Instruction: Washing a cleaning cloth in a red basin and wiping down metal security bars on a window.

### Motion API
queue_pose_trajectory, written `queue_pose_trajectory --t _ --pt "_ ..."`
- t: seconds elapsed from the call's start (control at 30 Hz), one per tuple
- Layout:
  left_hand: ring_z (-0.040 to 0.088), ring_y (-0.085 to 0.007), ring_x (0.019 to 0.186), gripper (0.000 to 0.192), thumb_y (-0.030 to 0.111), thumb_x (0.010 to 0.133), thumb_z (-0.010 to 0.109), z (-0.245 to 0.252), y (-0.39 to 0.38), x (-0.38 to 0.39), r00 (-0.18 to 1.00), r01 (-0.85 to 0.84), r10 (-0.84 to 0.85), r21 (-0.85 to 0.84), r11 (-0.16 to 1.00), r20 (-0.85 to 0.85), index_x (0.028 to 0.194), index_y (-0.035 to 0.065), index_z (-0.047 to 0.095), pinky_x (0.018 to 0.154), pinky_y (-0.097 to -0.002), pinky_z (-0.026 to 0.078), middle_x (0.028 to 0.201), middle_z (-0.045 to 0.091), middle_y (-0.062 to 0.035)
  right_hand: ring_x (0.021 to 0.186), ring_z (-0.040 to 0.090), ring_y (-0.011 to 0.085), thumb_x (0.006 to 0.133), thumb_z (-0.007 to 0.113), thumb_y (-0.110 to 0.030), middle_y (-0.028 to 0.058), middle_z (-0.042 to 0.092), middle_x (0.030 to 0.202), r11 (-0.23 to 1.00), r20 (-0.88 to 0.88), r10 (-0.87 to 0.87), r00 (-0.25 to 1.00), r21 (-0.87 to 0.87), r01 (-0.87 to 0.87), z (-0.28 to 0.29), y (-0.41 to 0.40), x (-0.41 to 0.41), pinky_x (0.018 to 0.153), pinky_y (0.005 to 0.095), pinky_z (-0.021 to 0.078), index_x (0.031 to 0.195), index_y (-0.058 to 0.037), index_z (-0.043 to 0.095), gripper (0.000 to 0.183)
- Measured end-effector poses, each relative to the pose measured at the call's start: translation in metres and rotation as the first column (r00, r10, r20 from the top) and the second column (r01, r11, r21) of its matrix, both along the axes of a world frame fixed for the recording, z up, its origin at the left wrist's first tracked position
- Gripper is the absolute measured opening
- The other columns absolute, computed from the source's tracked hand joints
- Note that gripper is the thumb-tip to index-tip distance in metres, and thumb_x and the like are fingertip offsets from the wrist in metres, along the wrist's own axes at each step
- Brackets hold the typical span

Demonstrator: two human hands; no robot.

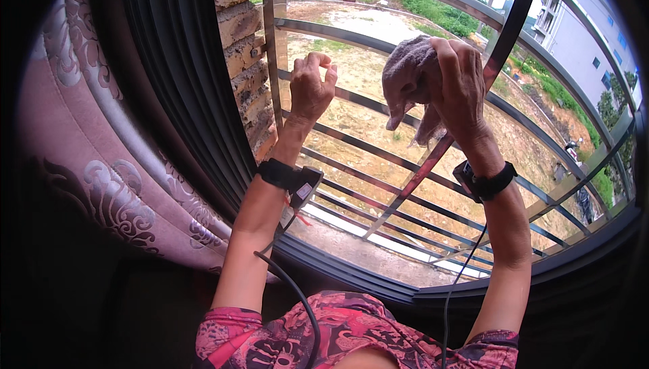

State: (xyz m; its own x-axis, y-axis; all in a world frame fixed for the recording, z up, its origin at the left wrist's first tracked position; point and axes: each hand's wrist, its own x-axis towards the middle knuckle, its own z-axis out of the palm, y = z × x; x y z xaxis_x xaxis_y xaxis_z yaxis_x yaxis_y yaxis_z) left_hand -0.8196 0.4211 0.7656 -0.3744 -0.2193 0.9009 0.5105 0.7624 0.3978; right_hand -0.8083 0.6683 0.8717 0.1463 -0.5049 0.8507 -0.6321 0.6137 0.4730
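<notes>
My right hand (461, 85) is raised at the upper right, its fingers curled over a bunched greyish-purple cloth (410, 72). The cloth's loose ends hang below the palm. Behind it runs a slanting upright bar (426, 166) with reddish reflections. My left hand (312, 87) is raised to the left of the cloth in a loose fist, thumb near the bent fingers, with nothing visible in it. Behind that hand are the horizontal bars of a metal window grille (365, 100); whether it touches anything cannot be made out.
A dark window frame (350, 272) with sliding tracks surrounds the opening. A rough brick edge (243, 49) and a patterned pink curtain (127, 176) are at left. Black cables (304, 303) hang from devices strapped to both wrists. Outside are bare ground, grass and a pale building (583, 29).
</notes>
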Motion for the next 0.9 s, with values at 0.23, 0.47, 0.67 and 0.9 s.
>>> queue_pose_trajectory --t 0.23,0.47,0.67,0.9 --pt "0.061 -0.0236 0.064 0.061 0.046 0.089 0.055 0.127 0.059 0.051 0.859 0.482 -0.453 0.082 0.872 -0.24 0.121 -0.002 0.035 0.06 -0.0334 0.05 0.096 0.058 -0.0198 0.085 0.055 0.0324 0.064 0.072 -0.032 0.0171 0.057 0.088 0.993 -0.248 -0.12 0.961 -0.017 0.119 0.114 -0.037 0.029 0.077 0.0443 0.0423 0.092 -0.0024 0.056 0.043" --pt "0.064 -0.0293 0.062 0.016 0.003 0.078 0.059 0.183 0.044 -0.003 0.94 -0.18 0.206 0.117 0.977 -0.271 0.091 -0.0047 0.056 0.059 -0.0358 0.05 0.069 0.062 -0.0219 0.095 0.058 0.0349 0.076 0.066 -0.024 0.0164 0.06 0.103 0.862 0.066 -0.496 0.866 -0.085 0.501 0.112 -0.026 -0.023 0.079 0.0456 0.0476 0.108 -0.0087 0.058 0.036" --pt "0.061 -0.0328 0.074 0.014 0.002 0.077 0.056 0.195 0.061 -0.009 0.831 -0.324 0.093 -0.342 0.882 -0.548 0.091 -0.0011 0.056 0.075 -0.0436 0.048 0.081 0.061 -0.0172 0.097 0.059 0.0332 0.085 0.061 -0.02 0.0159 0.057 0.105 0.867 -0.137 -0.476 0.869 0.094 0.49 0.081 -0.025 -0.01 0.078 0.0507 0.0467 0.128 -0.0148 0.043 0.047" --pt "0.057 -0.0385 0.089 0.021 0.017 0.084 0.053 0.191 0.013 -0.011 0.916 -0.254 0.13 -0.297 0.92 -0.38 0.093 -0.0027 0.053 0.08 -0.0489 0.045 0.087 0.058 -0.0254 0.094 0.06 0.0291 0.081 0.06 -0.02 0.0136 0.06 0.101 0.841 0.059 -0.52 0.852 0.21 0.498 0.115 -0.082 -0.011 0.077 0.0439 0.0471 0.11 -0.0127 0.055 0.031"
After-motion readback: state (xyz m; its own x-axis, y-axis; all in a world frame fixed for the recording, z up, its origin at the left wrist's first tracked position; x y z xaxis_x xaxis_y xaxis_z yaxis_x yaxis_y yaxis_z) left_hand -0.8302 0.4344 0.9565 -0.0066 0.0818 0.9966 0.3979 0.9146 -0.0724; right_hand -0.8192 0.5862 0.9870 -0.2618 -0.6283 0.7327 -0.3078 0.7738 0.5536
